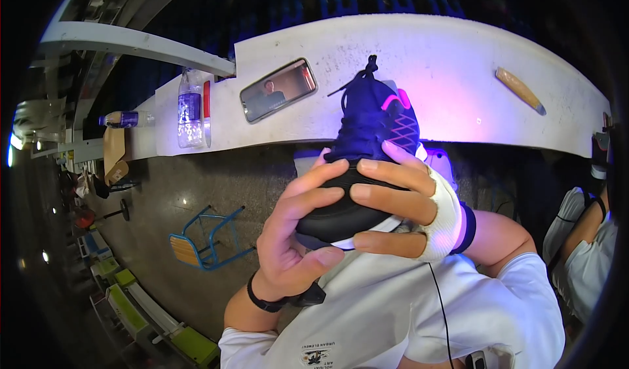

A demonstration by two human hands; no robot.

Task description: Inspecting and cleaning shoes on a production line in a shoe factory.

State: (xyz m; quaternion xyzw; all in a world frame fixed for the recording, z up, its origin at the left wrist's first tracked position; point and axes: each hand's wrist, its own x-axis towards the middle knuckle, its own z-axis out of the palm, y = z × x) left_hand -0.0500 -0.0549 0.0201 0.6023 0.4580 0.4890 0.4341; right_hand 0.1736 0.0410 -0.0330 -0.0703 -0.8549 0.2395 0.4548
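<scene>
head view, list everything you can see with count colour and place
shoe: 1, dark blue and black with pink trim, white sole edge, held up at centre
workbench: 1, white, curving across the top
phone: 1, dark, lying on the bench left of the shoe
water bottle: 1, clear, at the bench's left end
wooden tool: 1, tan, on the bench at right
chair: 1, blue frame, wooden seat, on the floor at left
left hand: bare, black wristband, gripping the toe
right hand: white wrap, gripping the toe

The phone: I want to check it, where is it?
In the head view the phone lies on the white table, left of the shoe, right of the water bottle.
</scene>
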